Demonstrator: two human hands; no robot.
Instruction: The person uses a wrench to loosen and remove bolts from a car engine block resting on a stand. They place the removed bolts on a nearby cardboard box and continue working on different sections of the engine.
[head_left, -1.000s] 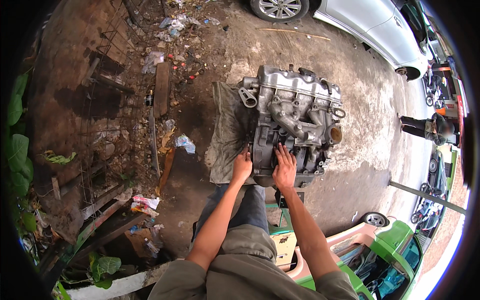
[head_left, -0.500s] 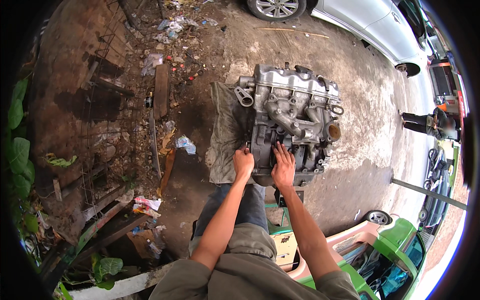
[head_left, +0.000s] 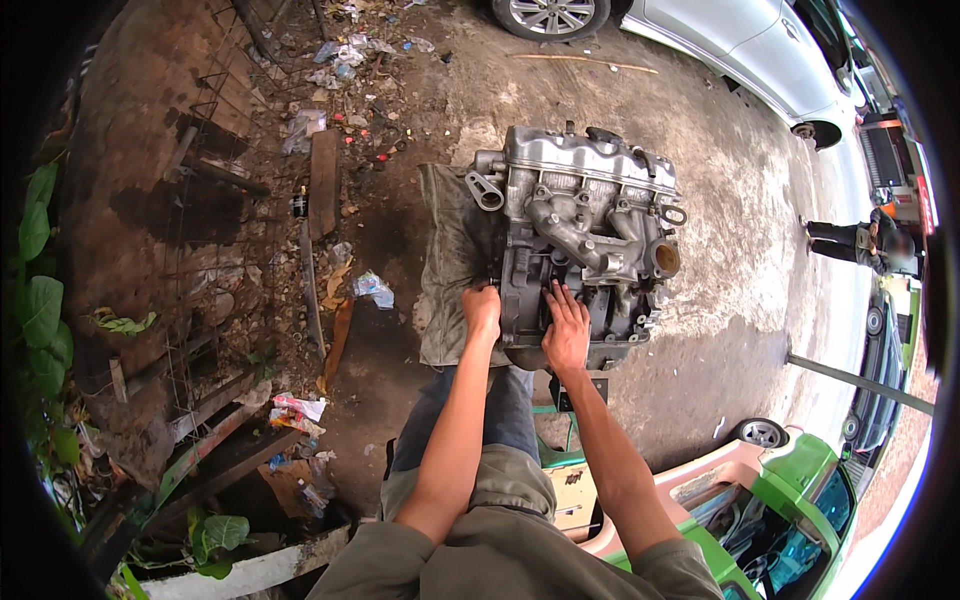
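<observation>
A car engine (head_left: 590, 175) with a silvery ribbed top cover and a darker block stands in front of me. Its branched metal manifold (head_left: 580, 238) faces my side. At the block's left end, my left hand (head_left: 482, 308) is closed, its fingers curled against the edge; whatever they grip is hidden. My right hand (head_left: 567, 328) lies on the dark side of the block below the manifold, fingers stretched out and holding nothing. A grey-green cloth (head_left: 445, 270) spreads under and to the left of the engine.
Rubbish and planks (head_left: 323, 180) litter the ground on the left. A silver car (head_left: 720, 40) stands at the far right, a green and pink vehicle (head_left: 780, 490) at the near right. Close by is a wooden box (head_left: 572, 495). Another person (head_left: 855, 240) stands far right.
My left hand has turned slightly and shifted a little left, with its fingers more tucked in. My right hand stays in place on the engine block.
</observation>
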